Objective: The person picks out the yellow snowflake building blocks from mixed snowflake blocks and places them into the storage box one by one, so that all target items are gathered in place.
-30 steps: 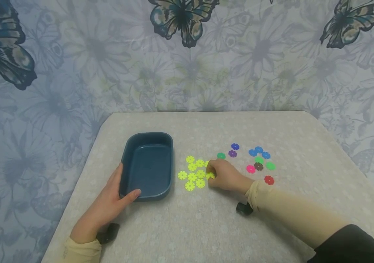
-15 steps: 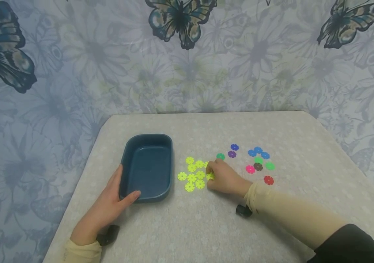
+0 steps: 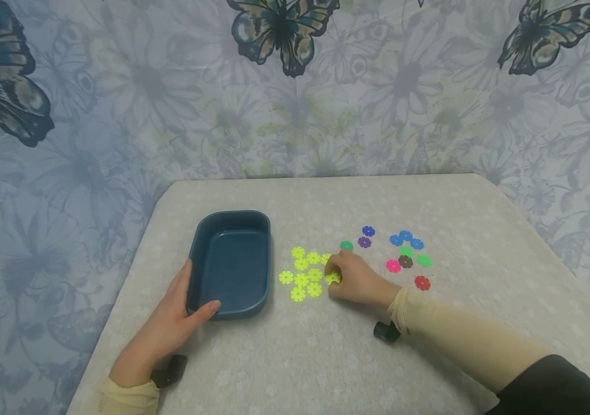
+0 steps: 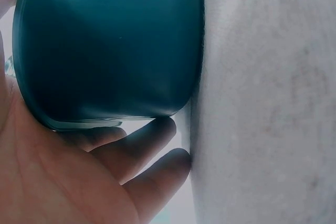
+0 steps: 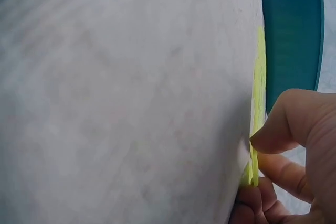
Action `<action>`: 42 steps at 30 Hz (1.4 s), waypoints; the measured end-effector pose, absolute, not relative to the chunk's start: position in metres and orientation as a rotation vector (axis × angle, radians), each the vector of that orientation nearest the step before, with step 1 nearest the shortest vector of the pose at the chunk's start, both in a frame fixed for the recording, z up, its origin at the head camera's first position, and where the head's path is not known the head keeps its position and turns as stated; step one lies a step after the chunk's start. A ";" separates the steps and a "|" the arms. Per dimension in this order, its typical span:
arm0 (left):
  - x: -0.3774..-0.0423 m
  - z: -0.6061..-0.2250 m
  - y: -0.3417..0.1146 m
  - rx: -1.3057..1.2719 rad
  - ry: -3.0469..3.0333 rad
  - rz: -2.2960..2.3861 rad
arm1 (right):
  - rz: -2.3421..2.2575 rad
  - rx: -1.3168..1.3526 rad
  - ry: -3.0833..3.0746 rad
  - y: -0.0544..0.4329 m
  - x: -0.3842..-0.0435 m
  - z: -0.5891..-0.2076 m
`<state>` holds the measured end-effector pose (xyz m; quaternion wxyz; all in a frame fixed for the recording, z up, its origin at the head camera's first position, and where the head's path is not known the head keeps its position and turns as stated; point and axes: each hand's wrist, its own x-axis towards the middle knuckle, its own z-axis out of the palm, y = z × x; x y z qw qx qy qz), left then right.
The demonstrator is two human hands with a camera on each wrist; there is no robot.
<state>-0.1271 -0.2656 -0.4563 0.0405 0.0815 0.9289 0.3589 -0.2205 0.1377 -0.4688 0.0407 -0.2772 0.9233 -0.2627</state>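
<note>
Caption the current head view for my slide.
Left hand rests against a blue tray; right hand pinches a yellow disc among scattered coloured discs.

The head view looks forward and down across the tabletop [image 3: 284, 357], while both close-in wrist views share the tub [image 3: 233, 268].

text: none legible | labels, brands: none legible | numbers, signs: none legible

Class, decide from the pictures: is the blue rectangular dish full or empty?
Empty. In the head view the dish stands upright, its bare bottom shows, and the yellow flower-shaped discs are outside it.
</note>
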 end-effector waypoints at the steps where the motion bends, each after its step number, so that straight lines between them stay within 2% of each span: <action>1: -0.127 -0.456 -0.266 0.248 2.844 1.099 | -0.821 -0.864 2.826 0.138 -0.221 -0.469; 20: -0.129 -0.452 -0.266 0.257 2.835 1.121 | -0.908 -0.924 2.695 0.146 -0.230 -0.469; 29: -0.126 -0.452 -0.265 0.235 2.832 1.109 | -0.867 -0.830 2.679 0.143 -0.223 -0.468; 42: -0.126 -0.453 -0.264 0.233 2.848 1.116 | -0.863 -0.905 2.701 0.143 -0.220 -0.468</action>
